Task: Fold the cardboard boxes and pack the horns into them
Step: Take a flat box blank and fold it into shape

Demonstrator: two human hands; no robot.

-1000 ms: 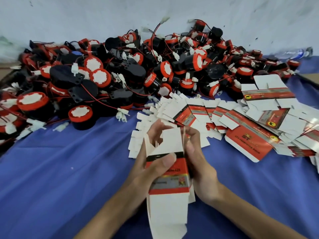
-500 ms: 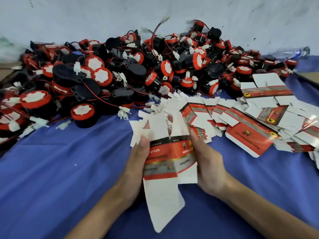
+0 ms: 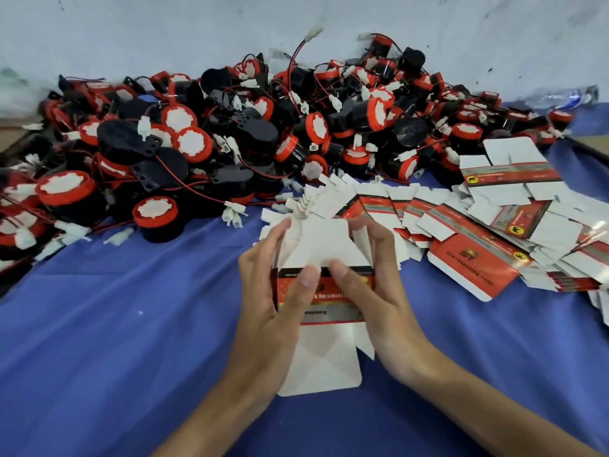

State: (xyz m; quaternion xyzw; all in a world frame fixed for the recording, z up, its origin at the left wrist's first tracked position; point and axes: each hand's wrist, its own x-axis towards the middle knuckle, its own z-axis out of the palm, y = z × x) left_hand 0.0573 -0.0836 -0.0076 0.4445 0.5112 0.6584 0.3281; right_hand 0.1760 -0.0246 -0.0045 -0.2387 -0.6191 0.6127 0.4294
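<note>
I hold one red-and-white cardboard box (image 3: 321, 354) between both hands above the blue cloth. My left hand (image 3: 267, 301) grips its left side, thumb on the red printed band. My right hand (image 3: 379, 291) grips the right side, thumb beside the left one. The box is opened into a sleeve, with a white flap folded over its far end and a long white flap hanging toward me. A large heap of black-and-red horns (image 3: 230, 136) with red wires and white plugs fills the far side of the table.
A spread of flat unfolded boxes (image 3: 478, 219) lies just behind and to the right of my hands. The blue cloth (image 3: 115, 324) covers the table. A pale wall (image 3: 164, 34) rises behind the horns. A clear bottle (image 3: 563, 97) lies far right.
The box went from a narrow flat blank to an opened sleeve turned with its wide printed face toward me. Both thumbs now meet on the red band and a far flap is folded over.
</note>
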